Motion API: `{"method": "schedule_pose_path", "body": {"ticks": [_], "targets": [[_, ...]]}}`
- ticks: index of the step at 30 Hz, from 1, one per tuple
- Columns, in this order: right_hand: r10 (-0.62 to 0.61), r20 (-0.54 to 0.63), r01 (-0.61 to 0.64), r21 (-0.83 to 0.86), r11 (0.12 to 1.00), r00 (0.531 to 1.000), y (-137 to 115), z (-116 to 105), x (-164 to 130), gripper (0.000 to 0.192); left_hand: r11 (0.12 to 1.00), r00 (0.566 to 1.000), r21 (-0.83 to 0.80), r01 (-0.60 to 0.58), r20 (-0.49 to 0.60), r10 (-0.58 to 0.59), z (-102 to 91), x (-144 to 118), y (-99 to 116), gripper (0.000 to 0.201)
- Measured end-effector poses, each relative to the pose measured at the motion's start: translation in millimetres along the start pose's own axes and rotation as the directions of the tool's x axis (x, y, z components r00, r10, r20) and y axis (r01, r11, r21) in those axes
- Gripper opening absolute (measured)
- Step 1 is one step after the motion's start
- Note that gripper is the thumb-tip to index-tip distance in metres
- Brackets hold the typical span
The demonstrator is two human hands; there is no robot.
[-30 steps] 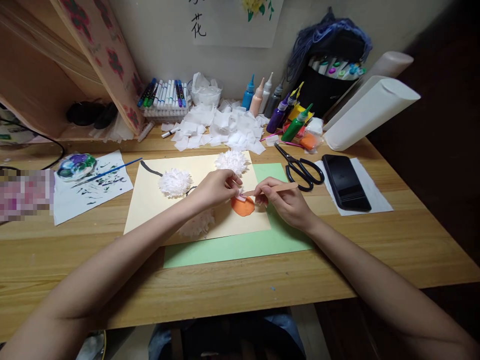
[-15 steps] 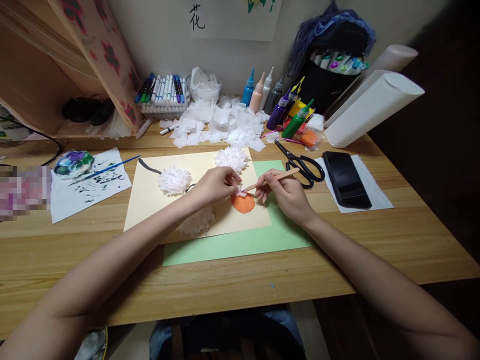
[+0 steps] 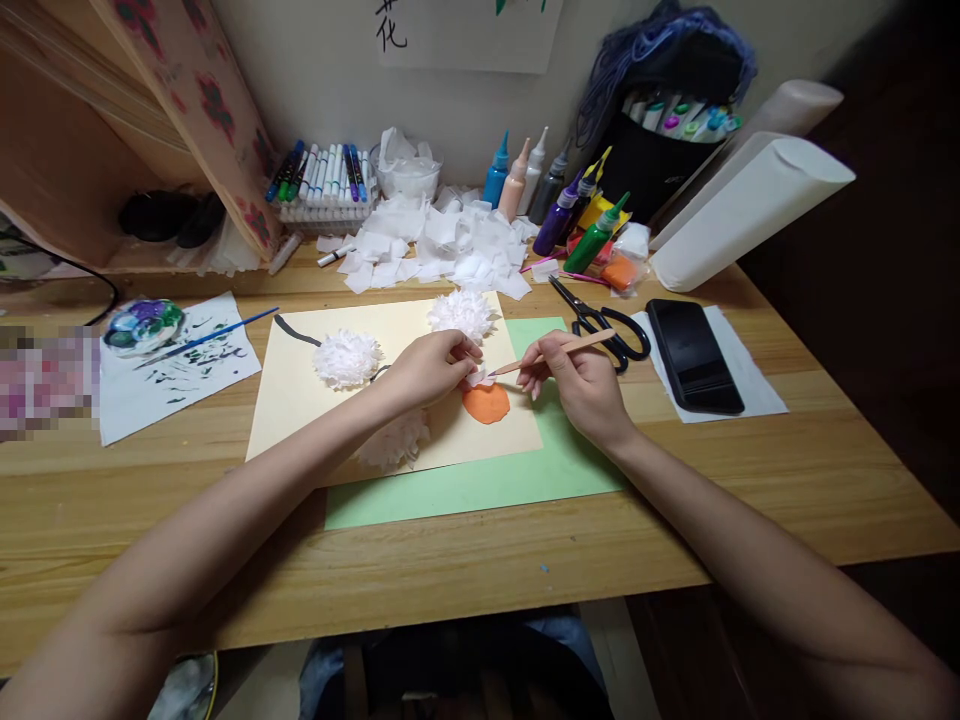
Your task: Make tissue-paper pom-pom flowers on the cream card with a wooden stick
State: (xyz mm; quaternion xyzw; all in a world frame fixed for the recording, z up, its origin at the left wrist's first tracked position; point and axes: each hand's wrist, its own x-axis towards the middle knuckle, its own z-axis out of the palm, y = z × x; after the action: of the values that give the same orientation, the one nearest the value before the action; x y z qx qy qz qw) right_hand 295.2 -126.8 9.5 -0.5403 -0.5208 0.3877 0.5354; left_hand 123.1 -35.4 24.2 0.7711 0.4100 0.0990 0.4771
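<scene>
My left hand pinches a small white tissue square just above an orange clay disc stuck on a cream paper sheet. A thin wooden stick is gripped by my right hand, its tip pressed into the tissue square. Three white tissue-paper flowers lie on the cream sheet: one left of my left hand, one behind it, and one partly under my forearm.
A green sheet lies under the cream one. Black scissors and a phone lie to the right. Tissue squares, markers, paint bottles and paper rolls line the back; a palette and brush lie left.
My right hand has tilted the stick so its rear end points up and right while the tip stays at the tissue square. The camera view has shifted slightly downward.
</scene>
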Motion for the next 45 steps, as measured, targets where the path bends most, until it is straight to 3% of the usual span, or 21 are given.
{"method": "schedule_pose_path", "body": {"ticks": [10, 15, 17, 20, 23, 31, 39, 45], "targets": [[-0.027, 0.070, 0.029, -0.023, 0.999, 0.997, 4.9, 1.1, -1.6, 0.031, 1.000, 1.000, 0.015, -0.001, 0.002, 0.001, 0.5, -0.1, 1.1, 0.013], [-0.124, 0.123, 0.141, -0.138, 0.980, 0.985, 3.3, 1.2, -3.4, 0.030, 0.999, 1.000, 0.031, -0.016, -0.005, 0.016, 1.4, 1.5, -1.3, 0.014], [-0.214, 0.174, 0.247, -0.199, 0.948, 0.961, 3.0, 1.0, -3.5, 0.029, 1.000, 1.000, 0.025, -0.017, -0.009, 0.018, 1.8, 2.1, -2.5, 0.014], [-0.353, 0.286, 0.429, -0.277, 0.860, 0.891, 3.1, 0.2, -2.8, 0.028, 1.000, 1.000, 0.004, -0.012, -0.002, 0.012, 1.9, 2.4, -3.2, 0.014], [-0.396, 0.368, 0.518, -0.335, 0.787, 0.841, 2.6, -0.9, -2.3, 0.025, 0.999, 1.000, -0.039, -0.007, 0.026, 0.008, 1.7, 2.4, -2.8, 0.014], [-0.374, 0.260, 0.442, -0.290, 0.849, 0.890, -0.1, -1.9, -3.5, 0.031, 0.987, 0.999, -0.159, 0.025, 0.042, -0.018, 2.4, 1.9, -0.9, 0.021], [-0.337, 0.257, 0.400, -0.257, 0.880, 0.906, 1.3, 0.9, -2.9, 0.031, 0.944, 0.995, -0.319, 0.088, 0.070, -0.069, 3.2, 2.0, 2.8, 0.019], [-0.240, 0.182, 0.278, -0.220, 0.935, 0.953, 1.5, 3.1, -1.1, 0.036, 0.922, 0.990, -0.367, 0.122, 0.106, -0.089, 2.7, 2.0, 3.6, 0.023]]}}
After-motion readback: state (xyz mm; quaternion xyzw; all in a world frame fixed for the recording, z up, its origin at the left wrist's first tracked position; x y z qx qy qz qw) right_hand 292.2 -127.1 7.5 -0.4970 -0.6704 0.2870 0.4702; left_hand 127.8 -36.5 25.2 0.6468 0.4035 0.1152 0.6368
